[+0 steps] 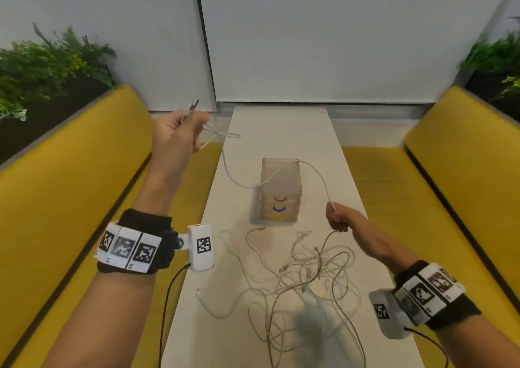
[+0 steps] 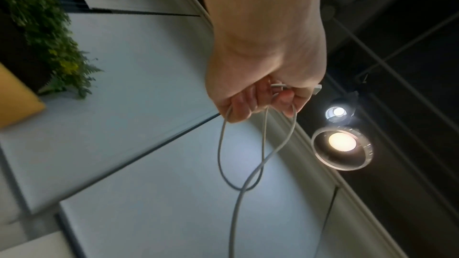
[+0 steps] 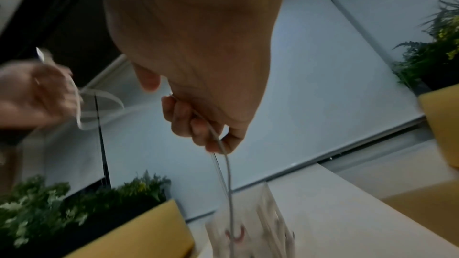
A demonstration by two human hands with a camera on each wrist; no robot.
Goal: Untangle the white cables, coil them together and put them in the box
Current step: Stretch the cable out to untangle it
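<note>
On the table: one narrow white table (image 1: 281, 131) ran away from the person between two yellow benches, one left (image 1: 70, 170) and one right (image 1: 464, 156).
Box: one clear box (image 1: 280, 190) stood upright at mid-table, with three curved marks on its near face, red, blue and yellow from top down.
Held cable: one white cable (image 1: 228, 168) hung in the air from hand to hand, sagging across the box's top.
Left hand: the left hand (image 1: 176, 131) was raised at the far left, fingers (image 2: 240, 105) curled round the cable's plug end and a small loop (image 2: 238, 154) of it.
Right hand: the right hand (image 1: 339, 218) hovered just right of the box, fingers (image 3: 188, 125) closed on the same cable.
Loose cables: a tangle of white cables (image 1: 306, 283) lay on the near table; their number could not be counted.
Plants: two green planters, far left (image 1: 42, 66) and far right (image 1: 495, 58).
</note>
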